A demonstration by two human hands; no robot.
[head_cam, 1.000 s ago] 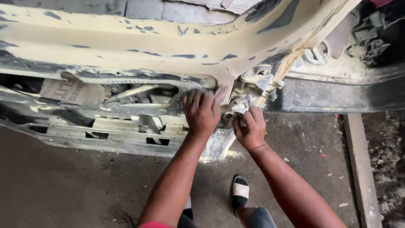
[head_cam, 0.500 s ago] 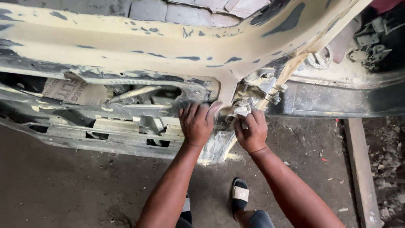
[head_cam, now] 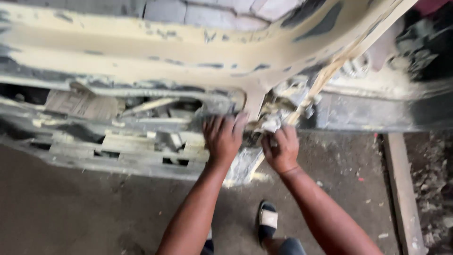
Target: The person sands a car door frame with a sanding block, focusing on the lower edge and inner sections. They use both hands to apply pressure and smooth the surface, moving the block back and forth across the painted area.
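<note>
Under the left hand [head_cam: 224, 139] the car panel [head_cam: 141, 52] looks like metal, coated in matt, chalky beige filler with dark patches showing through. The right hand [head_cam: 282, 150] presses a crumpled pale sheet [head_cam: 272, 123], perhaps paper. Below both hands, the floor [head_cam: 71, 212] is rough, dusty concrete.

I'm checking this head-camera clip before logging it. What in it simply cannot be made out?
- Whole head view: motion blur smears fine detail.
- Left hand: palm pressed on the car panel; what lies under it is hidden.
- Right hand: fingers curl at a pale crumpled piece; grip and material are unclear through blur.
- Sandal: the other foot is hidden by the left forearm.
- Dark parts: cut off by the right edge.
</note>
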